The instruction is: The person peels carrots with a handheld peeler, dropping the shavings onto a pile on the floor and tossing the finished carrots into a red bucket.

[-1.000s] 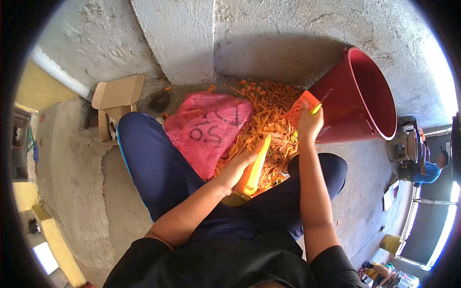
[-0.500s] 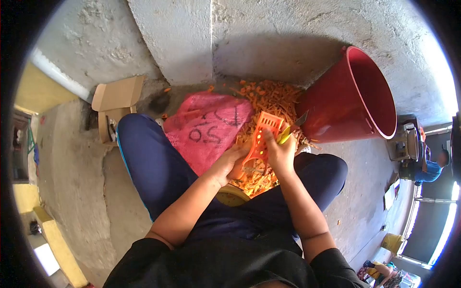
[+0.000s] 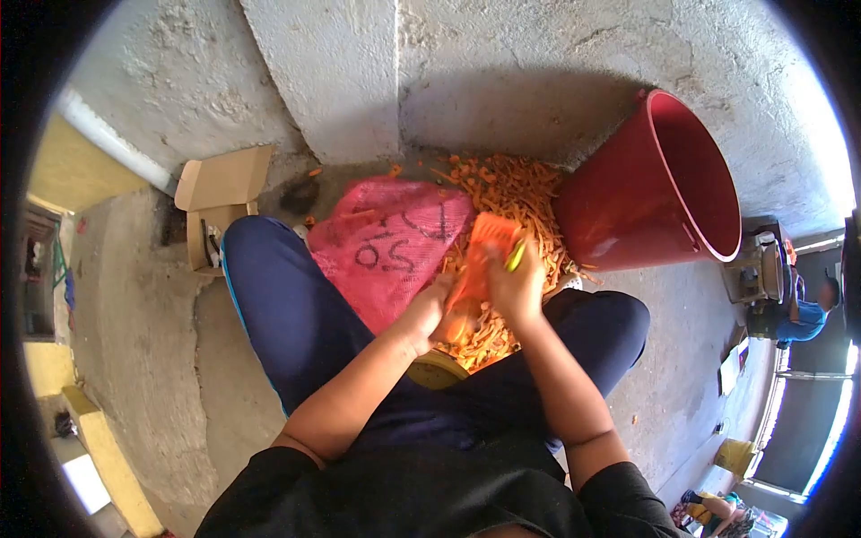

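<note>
Now orange grater (image 3: pixel 491 235) gripped between both hands' fingers (image 3: pixel 502 285).

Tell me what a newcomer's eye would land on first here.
The big red bucket at upper right, tipped against the concrete wall, stands out most. Beside it a heap of orange carrot peelings covers the floor, with a pink mesh sack lying to its left. In the centre, the left hand and right hand work an orange peeler over the heap.
</note>
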Motion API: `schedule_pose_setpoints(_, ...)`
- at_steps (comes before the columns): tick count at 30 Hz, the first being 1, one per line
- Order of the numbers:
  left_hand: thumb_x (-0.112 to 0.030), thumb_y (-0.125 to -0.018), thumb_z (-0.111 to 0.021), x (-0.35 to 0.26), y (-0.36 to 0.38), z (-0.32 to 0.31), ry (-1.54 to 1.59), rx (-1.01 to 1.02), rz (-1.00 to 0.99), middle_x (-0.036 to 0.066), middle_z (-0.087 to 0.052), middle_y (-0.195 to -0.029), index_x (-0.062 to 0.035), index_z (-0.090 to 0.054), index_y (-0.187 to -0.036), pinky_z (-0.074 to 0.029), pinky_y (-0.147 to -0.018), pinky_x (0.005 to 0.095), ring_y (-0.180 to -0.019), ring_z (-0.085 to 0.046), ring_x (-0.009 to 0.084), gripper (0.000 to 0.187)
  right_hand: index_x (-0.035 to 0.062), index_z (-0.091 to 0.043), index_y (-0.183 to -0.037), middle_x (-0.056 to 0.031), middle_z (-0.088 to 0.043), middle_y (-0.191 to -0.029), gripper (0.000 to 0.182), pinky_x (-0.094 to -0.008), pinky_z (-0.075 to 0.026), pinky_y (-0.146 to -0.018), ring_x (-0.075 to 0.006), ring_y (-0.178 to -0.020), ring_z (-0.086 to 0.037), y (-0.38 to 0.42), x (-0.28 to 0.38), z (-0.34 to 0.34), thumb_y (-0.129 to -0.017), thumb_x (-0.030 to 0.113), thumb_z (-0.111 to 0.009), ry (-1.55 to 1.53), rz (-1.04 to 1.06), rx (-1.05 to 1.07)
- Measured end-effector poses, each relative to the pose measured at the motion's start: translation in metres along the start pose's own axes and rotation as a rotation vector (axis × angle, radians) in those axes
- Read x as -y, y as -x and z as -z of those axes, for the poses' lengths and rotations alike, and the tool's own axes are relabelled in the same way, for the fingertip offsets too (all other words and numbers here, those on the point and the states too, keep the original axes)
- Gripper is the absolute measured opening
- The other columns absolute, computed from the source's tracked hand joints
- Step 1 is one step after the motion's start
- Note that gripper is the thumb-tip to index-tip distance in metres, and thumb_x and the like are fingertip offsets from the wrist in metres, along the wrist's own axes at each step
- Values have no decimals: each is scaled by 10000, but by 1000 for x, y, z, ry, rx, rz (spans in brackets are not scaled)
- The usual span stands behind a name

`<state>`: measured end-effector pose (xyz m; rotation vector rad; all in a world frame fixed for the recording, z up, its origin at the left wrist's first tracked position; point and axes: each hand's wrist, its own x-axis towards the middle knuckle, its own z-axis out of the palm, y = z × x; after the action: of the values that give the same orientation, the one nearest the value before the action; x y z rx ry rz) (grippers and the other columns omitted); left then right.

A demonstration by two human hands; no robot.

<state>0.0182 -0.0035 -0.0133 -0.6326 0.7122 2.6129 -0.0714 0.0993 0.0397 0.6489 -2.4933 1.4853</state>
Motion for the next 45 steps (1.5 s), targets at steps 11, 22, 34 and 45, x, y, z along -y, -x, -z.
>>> schedule_pose_setpoints(11,-342,-868,-420,-1,-2,0,244,80,129,115,-564,-1019,-54,-454,-1136,-475,-779,352,-889,-572,223,396,15,-518,-908,-47,-584,-735,174,-262,-445,-575,-123,-621,-534,-6,19,14,-787,114,-593,-493,-462,106)
schedule_pose_setpoints(22,-354,-895,-349,-9,10,-17,-5,-29,79,86,-603,-870,-47,-486,-1063,-512,-635,317,-719,-604,195,377,7,-469,-819,-170,-537,-607,277,-365,-416,-503,-285,-519,-521,-7,2,7,-727,194,-652,242,82,-124)
schedule_pose_setpoints(34,-419,-850,-421,2,-1,0,219,30,145,116,-578,-986,-45,-473,-1109,-467,-773,390,-881,-571,245,458,31,-492,-910,0,-533,-723,178,-188,-411,-537,-53,-605,-489,-14,-6,19,-834,181,-550,-278,-244,-32)
schedule_pose_setpoints(45,-277,-811,-537,-17,12,-11,-795,-139,-249,100,-520,-1124,-45,-443,-1166,-368,-912,312,-981,-530,193,435,17,-518,-915,-15,-563,-769,206,-217,-408,-577,-67,-639,-483,-28,-22,32,-823,194,-571,-390,-292,-191)
